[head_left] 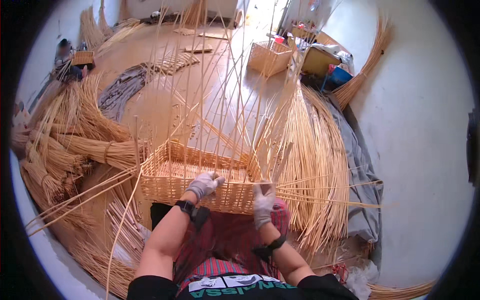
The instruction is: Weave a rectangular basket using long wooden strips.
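A rectangular wicker basket [167, 187], half woven, rests across my lap with tall stakes rising from its walls. My left hand [204, 185], in a pale glove, lies over the near rim with its fingers closed on it. At the near right corner my right hand [263, 204], also gloved, is closed around wicker rods [320, 201] at the rim; their loose ends stick out to the right. More long rods [82, 197] stretch from the basket's left corner. The exact spot under my right fingers is partly hidden.
Bundles of wicker [100, 150] are heaped on the left, and a large spread of rods [312, 170] lies on the right over grey cloth [367, 220]. A finished-looking basket [270, 57] stands farther off. At the far left sits another person [65, 55] beside a small basket [82, 57].
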Tool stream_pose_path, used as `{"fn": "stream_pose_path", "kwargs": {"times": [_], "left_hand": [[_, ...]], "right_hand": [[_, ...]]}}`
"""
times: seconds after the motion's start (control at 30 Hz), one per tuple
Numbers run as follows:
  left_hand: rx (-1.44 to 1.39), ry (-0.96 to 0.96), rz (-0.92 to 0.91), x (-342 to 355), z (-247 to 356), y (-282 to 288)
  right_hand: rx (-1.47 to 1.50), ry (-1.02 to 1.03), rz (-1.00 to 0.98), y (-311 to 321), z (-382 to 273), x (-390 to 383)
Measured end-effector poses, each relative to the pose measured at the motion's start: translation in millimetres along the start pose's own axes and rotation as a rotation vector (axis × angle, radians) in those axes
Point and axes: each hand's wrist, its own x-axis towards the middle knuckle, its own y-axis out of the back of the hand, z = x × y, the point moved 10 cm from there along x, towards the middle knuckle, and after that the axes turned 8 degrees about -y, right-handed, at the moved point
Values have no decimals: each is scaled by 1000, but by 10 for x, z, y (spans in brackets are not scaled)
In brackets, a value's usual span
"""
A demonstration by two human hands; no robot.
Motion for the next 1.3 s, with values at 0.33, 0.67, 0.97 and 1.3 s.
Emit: {"fn": "stream_pose_path", "kwargs": {"times": [0.33,0.67,0.97,1.3], "left_hand": [[-420,231,-47,99,-353,-277],[-142,-109,337,115,445,-241],[6,-11,-79,610,392,-1041],[-265,-197,-125,194,670,-895]], "right_hand": [[76,236,-413,-759,-716,564],[58,-266,34,1159,332,390],[-362,349,-415,-713,-1140,791],[-816,101,105,717,-587,225]]}}
